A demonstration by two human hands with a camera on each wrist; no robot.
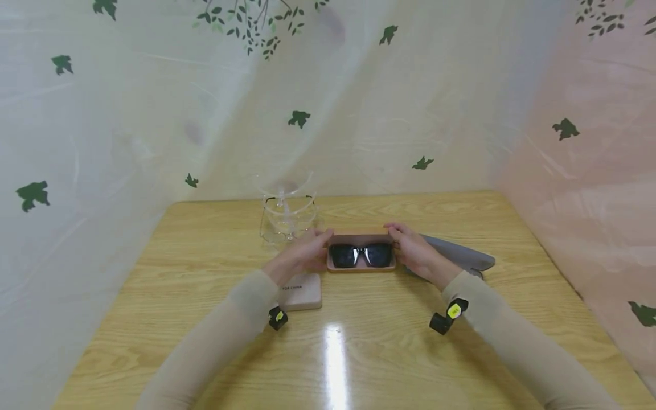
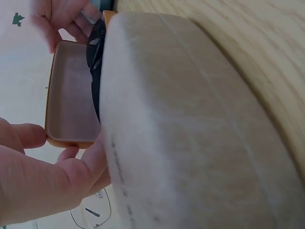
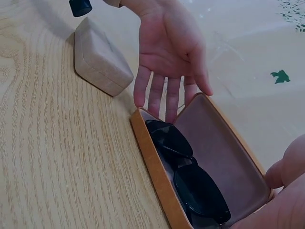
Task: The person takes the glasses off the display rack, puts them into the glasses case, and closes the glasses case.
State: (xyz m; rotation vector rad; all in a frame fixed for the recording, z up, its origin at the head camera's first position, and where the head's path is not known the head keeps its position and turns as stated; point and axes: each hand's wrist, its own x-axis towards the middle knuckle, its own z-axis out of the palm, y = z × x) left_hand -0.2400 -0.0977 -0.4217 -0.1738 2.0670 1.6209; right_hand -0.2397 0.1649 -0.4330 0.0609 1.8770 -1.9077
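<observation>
An orange-brown glasses case (image 1: 361, 270) stands with its lid raised on the table, its lining pinkish. Inside lies a pair of black sunglasses (image 1: 361, 255), lenses facing me. At the case's left end, my left hand (image 1: 306, 250) holds it, one digit at the lid's corner and other fingers lower by the base. The right hand (image 1: 416, 250) grips the opposite end, with a digit on the lid's edge. In the right wrist view, the left hand (image 3: 172, 45) has its fingers reaching down to the case end. Part of the right hand (image 3: 281, 191) is cut off there.
A closed pale case (image 1: 302, 293) with lettering sits beside my left wrist; it fills much of the left wrist view. Clear-framed and thin metal glasses (image 1: 287, 219) stand behind the left hand. A grey folded item (image 1: 461, 253) lies beneath the right forearm. Patterned sheeting surrounds the table.
</observation>
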